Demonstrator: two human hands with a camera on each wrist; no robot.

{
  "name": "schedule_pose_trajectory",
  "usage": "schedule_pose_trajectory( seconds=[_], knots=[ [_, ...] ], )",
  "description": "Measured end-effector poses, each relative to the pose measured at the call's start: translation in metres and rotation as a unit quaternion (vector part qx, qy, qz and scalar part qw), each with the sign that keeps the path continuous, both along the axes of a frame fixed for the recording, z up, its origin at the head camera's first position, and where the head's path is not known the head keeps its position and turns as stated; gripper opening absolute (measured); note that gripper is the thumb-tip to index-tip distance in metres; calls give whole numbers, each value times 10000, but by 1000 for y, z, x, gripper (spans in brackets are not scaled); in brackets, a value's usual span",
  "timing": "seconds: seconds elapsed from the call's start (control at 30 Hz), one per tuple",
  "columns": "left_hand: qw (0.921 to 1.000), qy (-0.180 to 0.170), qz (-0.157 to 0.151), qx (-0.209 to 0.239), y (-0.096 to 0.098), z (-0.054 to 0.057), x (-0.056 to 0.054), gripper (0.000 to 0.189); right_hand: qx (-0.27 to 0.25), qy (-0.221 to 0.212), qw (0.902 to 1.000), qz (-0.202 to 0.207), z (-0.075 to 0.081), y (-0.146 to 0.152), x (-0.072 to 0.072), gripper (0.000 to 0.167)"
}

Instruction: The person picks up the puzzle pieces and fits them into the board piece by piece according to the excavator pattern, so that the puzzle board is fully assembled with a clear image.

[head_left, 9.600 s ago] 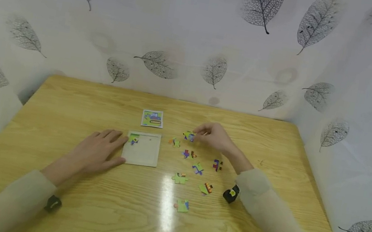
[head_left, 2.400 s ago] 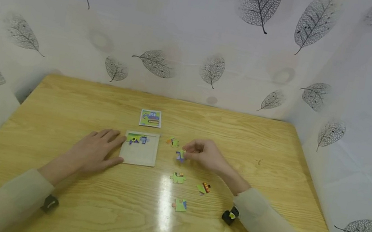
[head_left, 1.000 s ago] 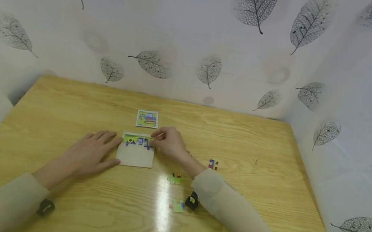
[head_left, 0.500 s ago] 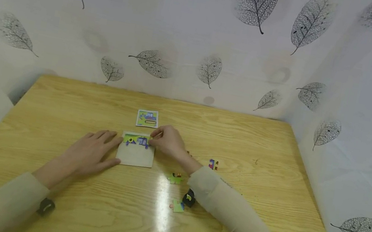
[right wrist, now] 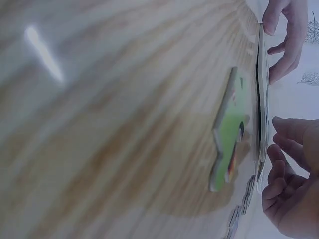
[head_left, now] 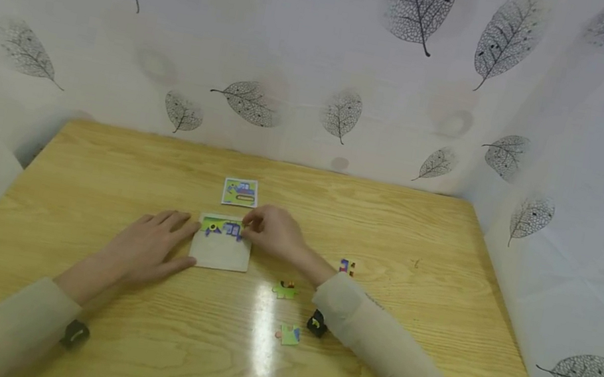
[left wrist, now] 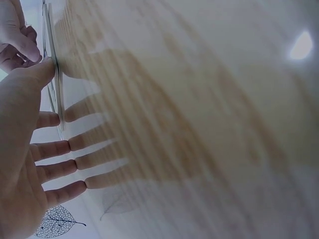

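Observation:
A pale square puzzle tray [head_left: 219,255] lies on the wooden table, with joined green and purple jigsaw pieces [head_left: 221,227] along its top row. My left hand [head_left: 154,250] rests flat at the tray's left side, its fingers extended and the thumb by the lower left corner. At the upper right corner, my right hand [head_left: 275,231] pinches a purple and green puzzle piece [head_left: 237,231] sitting at the end of that row; fingertips partly cover it. In the right wrist view, the right fingers [right wrist: 280,186] curl beside the tray edge.
A picture card [head_left: 240,192] of a digger lies behind the tray. Loose pieces lie to the right: a green one [head_left: 285,290], another green one [head_left: 289,334] nearer the front, and a purple-red one [head_left: 347,267]. The right forearm hides part of the table there.
Since the earliest frame, two more pieces have come into the tray's top row. My right hand has moved left from the loose pieces to the tray; the left hand has stayed at its edge.

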State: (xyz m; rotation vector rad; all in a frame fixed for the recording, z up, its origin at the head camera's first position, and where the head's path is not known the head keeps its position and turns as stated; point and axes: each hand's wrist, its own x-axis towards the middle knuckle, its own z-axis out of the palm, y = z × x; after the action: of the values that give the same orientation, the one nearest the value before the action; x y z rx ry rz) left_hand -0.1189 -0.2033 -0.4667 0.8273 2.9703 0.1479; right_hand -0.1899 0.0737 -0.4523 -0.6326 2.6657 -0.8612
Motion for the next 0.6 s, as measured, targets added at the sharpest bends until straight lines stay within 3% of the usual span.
schedule_pose_trajectory(
  seconds=[0.23,0.6],
  knots=[
    [10000,9,1,1,-1,1,-1,73,225,115,9988,412,0,-2,-3,29],
    [10000,-24,-17,-37,0,1,-1,73,382,187,9983,410,-7,-5,-4,30]
  ],
)
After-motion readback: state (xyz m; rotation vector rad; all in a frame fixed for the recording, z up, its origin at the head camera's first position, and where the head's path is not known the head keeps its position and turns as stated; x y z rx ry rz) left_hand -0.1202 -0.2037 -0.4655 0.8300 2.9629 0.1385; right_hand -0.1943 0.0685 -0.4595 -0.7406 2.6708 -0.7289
